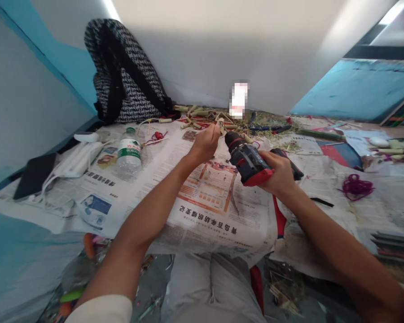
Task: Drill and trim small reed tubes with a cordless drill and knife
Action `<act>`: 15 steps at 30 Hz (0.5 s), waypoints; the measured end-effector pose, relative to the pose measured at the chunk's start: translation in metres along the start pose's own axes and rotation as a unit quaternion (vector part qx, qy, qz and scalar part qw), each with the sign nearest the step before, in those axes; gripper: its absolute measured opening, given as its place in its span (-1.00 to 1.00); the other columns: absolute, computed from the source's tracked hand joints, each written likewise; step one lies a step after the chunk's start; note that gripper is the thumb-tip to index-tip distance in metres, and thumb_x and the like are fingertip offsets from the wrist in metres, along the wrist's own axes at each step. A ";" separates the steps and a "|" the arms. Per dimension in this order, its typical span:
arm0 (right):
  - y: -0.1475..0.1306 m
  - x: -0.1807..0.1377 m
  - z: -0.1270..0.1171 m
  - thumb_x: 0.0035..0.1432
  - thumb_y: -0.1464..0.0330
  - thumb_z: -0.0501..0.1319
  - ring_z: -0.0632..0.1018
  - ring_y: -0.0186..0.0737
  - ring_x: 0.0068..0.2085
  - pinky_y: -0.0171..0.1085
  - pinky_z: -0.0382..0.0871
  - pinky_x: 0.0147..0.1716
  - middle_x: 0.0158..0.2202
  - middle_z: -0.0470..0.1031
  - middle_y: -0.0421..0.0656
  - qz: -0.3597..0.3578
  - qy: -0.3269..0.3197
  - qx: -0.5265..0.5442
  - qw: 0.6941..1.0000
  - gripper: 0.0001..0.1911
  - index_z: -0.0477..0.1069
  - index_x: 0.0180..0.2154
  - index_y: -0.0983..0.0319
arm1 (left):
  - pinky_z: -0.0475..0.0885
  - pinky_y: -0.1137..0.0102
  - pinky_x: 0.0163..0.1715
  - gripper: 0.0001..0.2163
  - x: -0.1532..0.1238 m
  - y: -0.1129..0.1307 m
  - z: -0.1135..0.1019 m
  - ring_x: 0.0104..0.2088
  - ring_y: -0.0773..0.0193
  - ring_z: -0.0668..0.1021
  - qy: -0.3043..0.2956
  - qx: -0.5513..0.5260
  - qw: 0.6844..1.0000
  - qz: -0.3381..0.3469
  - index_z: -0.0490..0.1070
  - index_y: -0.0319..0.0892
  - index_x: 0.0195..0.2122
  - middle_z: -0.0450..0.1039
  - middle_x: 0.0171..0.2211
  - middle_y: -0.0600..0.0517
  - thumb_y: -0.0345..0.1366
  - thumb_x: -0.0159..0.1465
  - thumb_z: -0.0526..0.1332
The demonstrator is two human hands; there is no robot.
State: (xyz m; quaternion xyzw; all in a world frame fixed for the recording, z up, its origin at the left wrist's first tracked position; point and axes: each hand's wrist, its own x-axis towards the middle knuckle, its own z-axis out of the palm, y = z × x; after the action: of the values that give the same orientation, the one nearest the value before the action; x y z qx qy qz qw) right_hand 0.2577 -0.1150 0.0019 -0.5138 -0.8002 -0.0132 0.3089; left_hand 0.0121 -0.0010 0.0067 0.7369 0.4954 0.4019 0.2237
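Note:
My right hand (278, 174) grips a black and red cordless drill (247, 160) by its handle, its chuck pointing up and to the left. Close to the chuck, my left hand (204, 144) pinches a small pale piece (221, 124) that looks like bamboo. The drill's front end lies right beside this piece; whether a bit touches it I cannot make out. Both hands are above newspaper (161, 179) spread over the table. Behind them lie several cut bamboo pieces (199, 113) and loose shavings (272, 122).
A water bottle (129, 154) stands at the left, near a white face mask (76, 159) and a dark flat object (35, 176). A patterned backpack (128, 76) leans against the wall. Purple string (356, 187) lies at the right. A phone-like bright screen (238, 99) is propped at the back.

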 end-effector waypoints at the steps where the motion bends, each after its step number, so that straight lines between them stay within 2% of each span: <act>1: 0.000 0.000 0.001 0.07 0.17 0.22 0.72 0.08 -0.16 -0.09 0.53 -0.19 -0.05 0.72 0.07 -0.003 0.000 -0.001 1.000 -0.45 0.55 0.06 0.25 | 0.35 0.20 0.01 -0.69 0.000 -0.001 0.001 -0.17 0.01 0.53 0.000 0.001 1.000 0.002 0.31 -0.07 -0.31 0.37 -0.36 -0.08 -0.15 0.58 -0.03; 8: -0.010 0.001 0.000 0.12 0.21 0.23 0.72 0.09 -0.05 -0.15 0.51 -0.20 0.04 0.71 0.07 0.010 -0.014 -0.041 0.999 -0.48 0.55 0.09 0.24 | 0.31 0.24 -0.13 -0.66 0.000 0.003 0.000 -0.30 0.09 0.41 0.004 -0.015 1.000 -0.013 0.23 -0.05 -0.38 0.29 -0.42 -0.01 -0.13 0.58 -0.04; 15: -0.022 0.003 0.001 0.20 0.24 0.21 0.68 0.05 -0.11 -0.20 0.36 -0.31 0.04 0.68 0.06 0.040 -0.062 -0.103 0.992 -0.54 0.57 0.09 0.23 | 0.30 0.23 -0.13 -0.61 0.000 0.003 0.002 -0.31 0.10 0.38 -0.001 -0.020 0.999 -0.037 0.18 -0.05 -0.43 0.26 -0.44 0.00 -0.09 0.58 -0.04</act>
State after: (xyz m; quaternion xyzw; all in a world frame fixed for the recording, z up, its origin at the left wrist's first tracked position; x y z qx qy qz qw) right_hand 0.2376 -0.1225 0.0092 -0.5740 -0.7912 -0.0511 0.2046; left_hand 0.0153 -0.0015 0.0076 0.7141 0.5138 0.4024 0.2534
